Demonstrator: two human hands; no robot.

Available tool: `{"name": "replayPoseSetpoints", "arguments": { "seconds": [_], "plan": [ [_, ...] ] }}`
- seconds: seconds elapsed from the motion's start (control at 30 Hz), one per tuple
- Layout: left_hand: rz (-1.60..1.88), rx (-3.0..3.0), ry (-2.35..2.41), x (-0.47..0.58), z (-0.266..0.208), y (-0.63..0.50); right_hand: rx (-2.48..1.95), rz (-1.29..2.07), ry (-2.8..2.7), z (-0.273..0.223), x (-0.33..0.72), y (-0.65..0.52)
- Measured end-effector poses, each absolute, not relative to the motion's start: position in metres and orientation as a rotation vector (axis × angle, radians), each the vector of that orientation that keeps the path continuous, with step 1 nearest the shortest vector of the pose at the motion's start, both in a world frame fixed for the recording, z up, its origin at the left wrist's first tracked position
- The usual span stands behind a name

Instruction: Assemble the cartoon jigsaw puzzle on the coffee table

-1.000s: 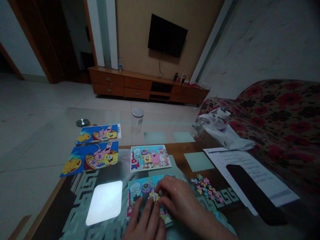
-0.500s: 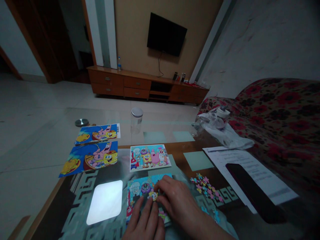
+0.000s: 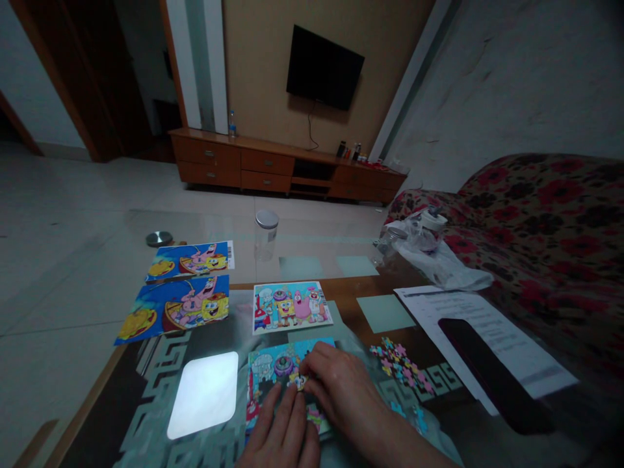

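Note:
A partly assembled cartoon jigsaw puzzle (image 3: 263,367) lies in front of me, its middle showing a dark gap. My left hand (image 3: 285,429) rests on its lower part with fingers stretched out. Above it, my right hand (image 3: 341,383) pinches a small yellow puzzle piece (image 3: 299,382) against the puzzle's middle, next to the left fingertips. Part of that piece is hidden by the fingers. Just behind the puzzle is a picture card (image 3: 292,309) with the same characters. Loose puzzle pieces (image 3: 400,366) are heaped to the right, and blue pieces (image 3: 419,419) lie near my right forearm.
Two blue cartoon pictures (image 3: 182,305) lie at the left, behind a bright white reflection on the glass tabletop. A clear jar (image 3: 266,237) stands farther back, with a metal lid (image 3: 158,238) to its left. Papers (image 3: 487,344) under a black phone (image 3: 492,374) occupy the right, near a plastic bag (image 3: 439,253).
Both hands stay almost in place. The right fingers and the pinched piece shift only very slightly at the puzzle's middle.

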State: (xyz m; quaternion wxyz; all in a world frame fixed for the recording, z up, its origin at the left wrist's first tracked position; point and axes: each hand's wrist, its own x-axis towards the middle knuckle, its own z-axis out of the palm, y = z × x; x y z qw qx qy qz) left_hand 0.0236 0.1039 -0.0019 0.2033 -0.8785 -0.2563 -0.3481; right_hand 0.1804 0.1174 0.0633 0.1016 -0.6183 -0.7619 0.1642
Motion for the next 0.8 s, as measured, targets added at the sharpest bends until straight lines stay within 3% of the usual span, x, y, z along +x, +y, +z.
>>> {"name": "replayPoseSetpoints", "arguments": {
  "seconds": [0.47, 0.8],
  "plan": [
    [-1.043, -2.412, -0.721, 0.026, -0.006, 0.105, -1.802, 0.523, -2.158, 0.059, 0.191, 0.118],
    [-1.110, -2.407, -0.748, 0.035, -0.005, 0.103, -1.677, 0.805, -2.027, 0.080, 0.199, 0.120]
  ]
}}
